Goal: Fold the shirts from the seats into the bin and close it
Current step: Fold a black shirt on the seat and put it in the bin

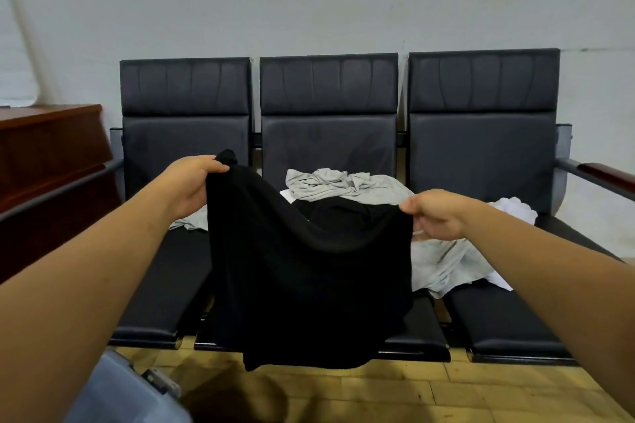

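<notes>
We hold the black shirt (305,271) up in front of the seats (498,316), our left hand (192,185) gripping one top corner and our right hand (436,215) pinching the other; the cloth sags between them and hangs toward the floor; to fold it well, we should probably draw the top edge taut and level first; the grey shirt (330,184) and a white one (512,211) lie crumpled on the seats behind; the bin (117,395) sits low at our left, only partly in view, so we cannot tell whether it is open.
</notes>
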Demonstrator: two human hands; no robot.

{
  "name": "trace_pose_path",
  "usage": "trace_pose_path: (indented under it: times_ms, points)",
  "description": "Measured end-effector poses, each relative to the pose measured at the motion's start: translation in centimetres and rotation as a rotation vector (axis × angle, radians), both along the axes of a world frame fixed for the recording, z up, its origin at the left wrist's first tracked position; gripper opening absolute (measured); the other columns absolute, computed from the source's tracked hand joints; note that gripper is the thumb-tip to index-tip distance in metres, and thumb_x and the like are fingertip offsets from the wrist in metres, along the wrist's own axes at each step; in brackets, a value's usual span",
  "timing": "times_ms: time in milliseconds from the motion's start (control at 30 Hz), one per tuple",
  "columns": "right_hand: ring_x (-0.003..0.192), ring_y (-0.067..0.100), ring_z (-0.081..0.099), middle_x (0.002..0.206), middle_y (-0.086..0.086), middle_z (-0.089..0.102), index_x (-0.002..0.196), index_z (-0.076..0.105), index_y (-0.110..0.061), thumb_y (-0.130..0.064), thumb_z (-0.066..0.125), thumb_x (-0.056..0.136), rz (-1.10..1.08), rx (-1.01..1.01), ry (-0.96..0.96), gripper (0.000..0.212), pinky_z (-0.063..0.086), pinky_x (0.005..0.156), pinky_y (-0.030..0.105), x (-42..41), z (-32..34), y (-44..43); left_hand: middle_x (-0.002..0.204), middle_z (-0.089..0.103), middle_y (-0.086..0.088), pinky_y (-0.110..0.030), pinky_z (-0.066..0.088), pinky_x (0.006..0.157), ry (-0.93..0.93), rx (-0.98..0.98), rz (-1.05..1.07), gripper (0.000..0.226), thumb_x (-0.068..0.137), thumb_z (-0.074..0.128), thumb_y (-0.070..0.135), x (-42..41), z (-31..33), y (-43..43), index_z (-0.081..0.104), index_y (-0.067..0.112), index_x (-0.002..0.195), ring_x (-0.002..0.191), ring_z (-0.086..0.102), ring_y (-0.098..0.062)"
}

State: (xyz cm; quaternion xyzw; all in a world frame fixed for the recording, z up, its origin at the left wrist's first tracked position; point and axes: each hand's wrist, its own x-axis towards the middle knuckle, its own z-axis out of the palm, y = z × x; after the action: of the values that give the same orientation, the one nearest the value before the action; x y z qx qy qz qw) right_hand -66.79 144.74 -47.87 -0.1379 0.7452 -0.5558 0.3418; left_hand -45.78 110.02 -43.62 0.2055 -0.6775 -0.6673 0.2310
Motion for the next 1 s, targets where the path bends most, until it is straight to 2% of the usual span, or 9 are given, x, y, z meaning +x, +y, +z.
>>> trace_pose_path:
  times_ms: [100, 233, 400, 500, 567, 600, 700, 900, 1000]
  points:
    - [0.105, 0.03, 0.068, 0.111, 0.015, 0.069, 0.109, 0.061, -0.002, -0.012, 0.038, 0.105, -0.123, -0.56, -0.138, 0.025, 0.056, 0.089, 0.047, -0.3, 0.1, -0.1, 0.116, 0.07, -0.015, -0.035, 0.055, 0.086, 0.062, 0.103, -0.024, 0.022, 0.101, 0.051, 0.011, -0.3, -0.6, -0.3, 0.067, 0.0, 0.113, 0.099, 0.072, -0.024]
    - [0.111, 0.031, 0.068, 0.119, 0.016, 0.07, 0.117, 0.061, -0.003, -0.016, 0.038, 0.104, -0.171, -0.842, -0.143, 0.03, 0.058, 0.088, 0.044, -0.3, 1.2, 0.2, 0.113, 0.073, -0.01, -0.042, 0.054, 0.092, 0.17, 0.186, 0.042, 0.023, 0.104, 0.046, 0.013, -0.9, -0.8, -1.1, 0.067, 0.01, 0.114, 0.102, 0.071, -0.024]
    - [0.114, 0.037, 0.065, 0.122, 0.021, 0.067, 0.12, 0.058, 0.002, -0.007, 0.052, 0.087, -0.239, -0.901, -0.181, 0.035, 0.048, 0.1, 0.049, -0.6, 2.2, 1.0, 0.106, 0.075, -0.002, -0.045, 0.054, 0.093, 0.262, 0.193, 0.105, 0.024, 0.106, 0.045, 0.019, -1.0, -0.5, -0.8, 0.068, 0.019, 0.102, 0.103, 0.072, -0.02]
    - [0.099, 0.036, 0.07, 0.101, 0.017, 0.07, 0.098, 0.064, 0.003, -0.014, 0.064, 0.089, -0.277, -0.833, -0.262, 0.019, 0.057, 0.082, 0.046, -0.3, 2.7, 1.2, 0.115, 0.073, -0.009, -0.045, 0.053, 0.096, 0.26, 0.289, 0.129, 0.024, 0.103, 0.046, 0.016, -1.0, -0.4, -0.6, 0.066, 0.01, 0.114, 0.107, 0.071, -0.026]
    - [0.084, 0.036, 0.074, 0.095, 0.022, 0.072, 0.095, 0.07, 0.006, -0.008, 0.085, 0.065, -0.239, -0.638, -0.312, 0.036, 0.061, 0.064, 0.045, 0.0, 2.7, 1.0, 0.122, 0.071, -0.014, -0.045, 0.054, 0.097, 0.239, 0.342, 0.139, 0.033, 0.097, 0.051, 0.015, -0.8, -0.3, -0.7, 0.062, 0.005, 0.126, 0.108, 0.071, -0.029]
    - [0.078, 0.035, 0.075, 0.095, 0.024, 0.073, 0.1, 0.07, 0.008, -0.002, 0.085, 0.061, -0.211, -0.506, -0.325, 0.043, 0.062, 0.059, 0.046, 0.0, 2.5, 1.0, 0.123, 0.07, -0.014, -0.044, 0.054, 0.097, 0.229, 0.346, 0.131, 0.035, 0.094, 0.055, 0.015, -0.8, -0.3, -0.6, 0.063, 0.004, 0.126, 0.107, 0.071, -0.028]
    - [0.085, 0.032, 0.074, 0.102, 0.025, 0.072, 0.116, 0.064, 0.006, 0.005, 0.054, 0.092, -0.164, -0.256, -0.303, 0.026, 0.063, 0.067, 0.043, 0.1, 1.8, 1.1, 0.115, 0.072, -0.011, -0.036, 0.057, 0.091, 0.164, 0.283, 0.07, 0.024, 0.091, 0.065, 0.012, -0.7, -0.3, 0.1, 0.069, 0.006, 0.114, 0.095, 0.073, -0.022]
    - [0.102, 0.023, 0.066, 0.119, 0.007, 0.067, 0.121, 0.062, -0.022, 0.004, 0.046, 0.097, -0.215, -0.622, -0.087, 0.039, 0.054, 0.076, 0.038, -0.5, 1.6, 1.2, 0.115, 0.074, -0.012, -0.034, 0.056, 0.087, 0.063, 0.236, 0.077, 0.026, 0.097, 0.061, 0.009, -0.2, -0.7, -0.3, 0.066, 0.001, 0.12, 0.105, 0.072, -0.023]
    - [0.092, 0.022, 0.073, 0.11, 0.008, 0.073, 0.121, 0.064, -0.015, -0.002, 0.054, 0.095, -0.182, -0.47, -0.16, 0.03, 0.061, 0.067, 0.036, -0.5, 1.4, 1.7, 0.116, 0.072, -0.014, -0.038, 0.055, 0.089, 0.088, 0.186, 0.119, 0.019, 0.1, 0.056, 0.008, -0.1, -1.0, -1.0, 0.067, 0.005, 0.115, 0.105, 0.071, -0.027]
